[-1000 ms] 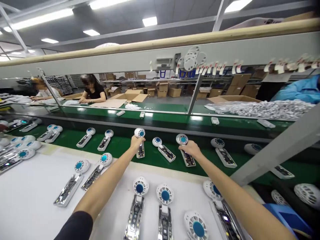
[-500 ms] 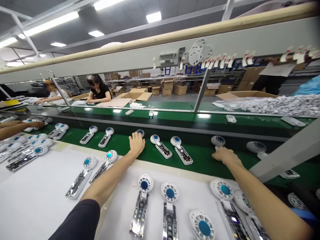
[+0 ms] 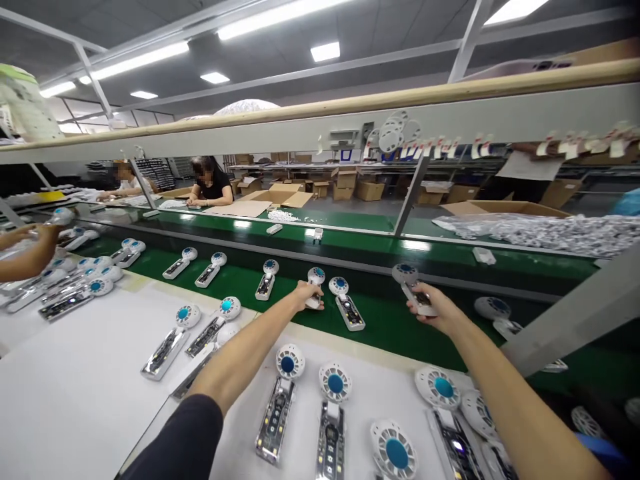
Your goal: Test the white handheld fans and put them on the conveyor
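My left hand [image 3: 309,295] is closed around the handle of a white handheld fan [image 3: 316,275] at the green conveyor belt; the round head with its blue centre shows above the fingers. Farther right, my right hand [image 3: 431,305] grips the handle of another handheld fan [image 3: 406,273], its head pointing away from me. Between the hands, a fan with an uncovered handle [image 3: 350,312] lies on the belt, its circuit board showing. One more fan [image 3: 265,285] rests on the belt left of my left hand.
Several open-handled fans lie on the white worktop [image 3: 90,380] before me. A slanted metal post [image 3: 575,307] stands at right. Above the belt runs a grey beam [image 3: 280,139] with labels. A co-worker's hands [image 3: 35,247] are at far left; other people sit across the line.
My left hand has moved right from one fan, which now lies uncovered on the belt, to another. My right hand has shifted left with its fan. The view has tilted up.
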A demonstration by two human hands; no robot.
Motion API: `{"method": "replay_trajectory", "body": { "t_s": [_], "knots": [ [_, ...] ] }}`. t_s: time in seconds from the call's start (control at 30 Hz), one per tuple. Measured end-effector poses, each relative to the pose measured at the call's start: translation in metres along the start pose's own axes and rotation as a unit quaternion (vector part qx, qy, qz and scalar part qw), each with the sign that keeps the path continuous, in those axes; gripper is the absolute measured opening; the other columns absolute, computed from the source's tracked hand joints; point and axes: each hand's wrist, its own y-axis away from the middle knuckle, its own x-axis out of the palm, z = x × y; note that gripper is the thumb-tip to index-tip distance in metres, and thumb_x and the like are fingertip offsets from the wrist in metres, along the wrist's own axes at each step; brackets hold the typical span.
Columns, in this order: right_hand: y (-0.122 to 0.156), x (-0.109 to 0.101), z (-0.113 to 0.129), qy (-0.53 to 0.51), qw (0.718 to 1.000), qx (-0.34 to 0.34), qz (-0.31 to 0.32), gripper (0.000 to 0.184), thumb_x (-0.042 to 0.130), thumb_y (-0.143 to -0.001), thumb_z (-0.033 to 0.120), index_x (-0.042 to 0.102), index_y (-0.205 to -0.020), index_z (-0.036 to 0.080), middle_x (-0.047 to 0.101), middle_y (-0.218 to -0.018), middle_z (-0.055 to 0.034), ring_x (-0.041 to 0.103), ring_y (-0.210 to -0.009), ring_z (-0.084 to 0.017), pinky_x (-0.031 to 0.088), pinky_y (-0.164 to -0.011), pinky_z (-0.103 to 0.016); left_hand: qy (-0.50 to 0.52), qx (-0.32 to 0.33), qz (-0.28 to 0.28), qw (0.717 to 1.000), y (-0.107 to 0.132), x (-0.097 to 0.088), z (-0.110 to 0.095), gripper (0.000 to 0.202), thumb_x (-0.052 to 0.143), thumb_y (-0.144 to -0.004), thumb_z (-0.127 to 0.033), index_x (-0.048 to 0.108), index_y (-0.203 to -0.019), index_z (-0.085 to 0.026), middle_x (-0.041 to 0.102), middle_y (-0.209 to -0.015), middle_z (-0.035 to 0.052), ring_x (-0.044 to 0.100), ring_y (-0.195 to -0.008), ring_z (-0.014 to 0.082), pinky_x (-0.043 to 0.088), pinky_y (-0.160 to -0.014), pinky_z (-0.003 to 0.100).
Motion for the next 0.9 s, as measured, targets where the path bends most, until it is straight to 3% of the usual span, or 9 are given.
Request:
{"method": "replay_trajectory", "body": {
  "t_s": [0.1,0.2,0.37,0.5,0.63,0.9],
  "knots": [
    [0.017,-0.003,0.026,-0.104,0.994,0.013,0.034,0.025,0.043,-0.103,0.029,0.059,-0.093,0.013,0.064,-0.076,-0.0042,0.057,-0.054,-0.011,0.046,-0.048,-0.023,0.11,0.058,0.05,0.991,0.023,-0.01,-0.01,0.036,0.062,-0.099,-0.036,0.059,-0.128,-0.015,0.065,-0.114,0.0084,0.066,-0.089,0.0172,0.06,-0.075,0.033],
    [0.043,-0.002,0.05,-0.189,0.981,-0.018,0.045,0.014,0.046,-0.09,0.02,0.057,-0.097,0.016,0.071,-0.086,-0.0094,0.062,-0.053,-0.015,0.046,-0.043,-0.026,0.192,0.128,0.092,0.969,0.054,-0.014,-0.021,0.033,0.057,-0.097,-0.025,0.051,-0.129,-0.016,0.065,-0.105,0.0063,0.066,-0.076,0.0144,0.059,-0.066,0.03],
    [0.096,0.013,0.08,-0.246,0.965,-0.07,0.055,0.042,0.062,-0.077,0.018,0.05,-0.117,0.022,0.073,-0.107,-0.0047,0.077,-0.08,-0.022,0.064,-0.068,-0.033,0.256,0.224,0.148,0.929,0.115,-0.006,-0.03,0.065,0.058,-0.074,-0.01,0.033,-0.132,-0.026,0.066,-0.119,0.0063,0.073,-0.072,0.0187,0.062,-0.066,0.038],
    [0.131,0.025,0.086,-0.27,0.948,-0.134,0.1,0.06,0.069,-0.078,0.022,0.043,-0.132,0.027,0.07,-0.115,-0.0052,0.076,-0.093,-0.025,0.067,-0.074,-0.04,0.257,0.299,0.207,0.895,0.149,-0.001,-0.033,0.068,0.06,-0.074,-0.009,0.028,-0.131,-0.029,0.062,-0.132,0.0103,0.075,-0.073,0.0209,0.062,-0.064,0.04],
    [0.151,0.034,0.083,-0.284,0.932,-0.169,0.151,0.07,0.065,-0.088,0.024,0.031,-0.149,0.033,0.064,-0.129,-0.0071,0.075,-0.099,-0.023,0.066,-0.083,-0.045,0.237,0.319,0.233,0.887,0.166,-0.004,-0.036,0.071,0.059,-0.079,-0.009,0.025,-0.136,-0.03,0.062,-0.132,0.0117,0.073,-0.071,0.0177,0.06,-0.065,0.036],
    [0.157,0.043,0.081,-0.299,0.92,-0.171,0.186,0.069,0.065,-0.09,0.022,0.029,-0.148,0.032,0.065,-0.127,-0.0079,0.074,-0.097,-0.021,0.065,-0.085,-0.04,0.204,0.336,0.218,0.893,0.171,-0.01,-0.039,0.077,0.062,-0.081,-0.015,0.023,-0.145,-0.032,0.055,-0.14,0.0136,0.07,-0.078,0.0166,0.06,-0.065,0.034]
  ]
}}
